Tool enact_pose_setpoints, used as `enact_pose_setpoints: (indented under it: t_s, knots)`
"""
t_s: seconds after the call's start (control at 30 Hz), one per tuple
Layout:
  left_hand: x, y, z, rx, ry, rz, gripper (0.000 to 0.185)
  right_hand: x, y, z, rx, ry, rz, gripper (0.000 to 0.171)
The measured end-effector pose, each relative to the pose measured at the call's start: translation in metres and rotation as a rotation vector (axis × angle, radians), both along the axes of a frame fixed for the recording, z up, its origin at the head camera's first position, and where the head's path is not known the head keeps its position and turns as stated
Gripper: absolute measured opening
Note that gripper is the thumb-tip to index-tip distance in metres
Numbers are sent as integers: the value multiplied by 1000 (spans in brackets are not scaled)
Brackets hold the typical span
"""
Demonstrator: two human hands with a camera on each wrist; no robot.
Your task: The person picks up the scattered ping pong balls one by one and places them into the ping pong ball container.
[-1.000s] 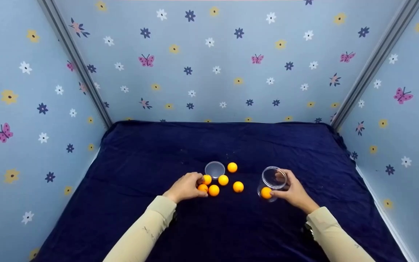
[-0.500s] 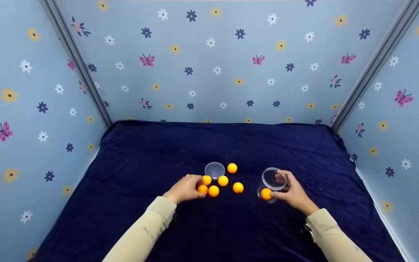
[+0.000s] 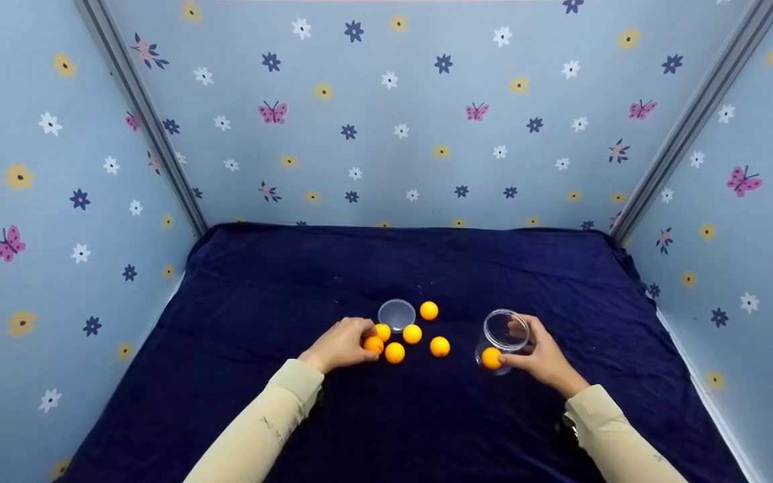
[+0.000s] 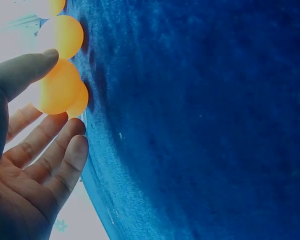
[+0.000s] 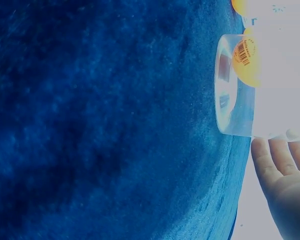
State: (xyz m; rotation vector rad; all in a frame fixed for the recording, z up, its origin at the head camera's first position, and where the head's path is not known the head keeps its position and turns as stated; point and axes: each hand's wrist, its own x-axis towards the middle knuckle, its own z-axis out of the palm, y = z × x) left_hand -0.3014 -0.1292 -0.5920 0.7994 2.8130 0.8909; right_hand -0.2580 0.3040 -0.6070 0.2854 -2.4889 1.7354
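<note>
Left hand (image 3: 341, 345): orange table-tennis ball (image 3: 373, 345) pinched, beside five loose balls (image 3: 394, 353) on navy cloth (image 3: 259, 282). Right hand (image 3: 547, 355): clear jar (image 3: 502, 347) gripped, another ball (image 3: 491, 357) inside. Step, I judge: pickup; next calls for clean lift.

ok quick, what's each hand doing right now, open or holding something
Left hand: closed, pinching an orange ball.
Right hand: closed, gripping a clear jar with another ball inside.

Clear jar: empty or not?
Not empty: the jar holds an orange ball, visible through its clear wall near the bottom in the head view.
</note>
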Motion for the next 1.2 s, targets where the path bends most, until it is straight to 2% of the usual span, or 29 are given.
enact_pose_setpoints:
  t_s: [0.3,0.73,1.07,1.2]
  knots:
    - [-2,2,7,49,0,-1,39,2,-1,1,-11,18,11,81]
    - [-8,8,22,127,41,-5,29,1,0,-2,-14,11,6,83]
    - [-10,19,29,142,-23,7,34,1,0,1,4,13,14,82]
    - [-11,23,31,159,-26,0,35,0,0,2,15,13,16,82]
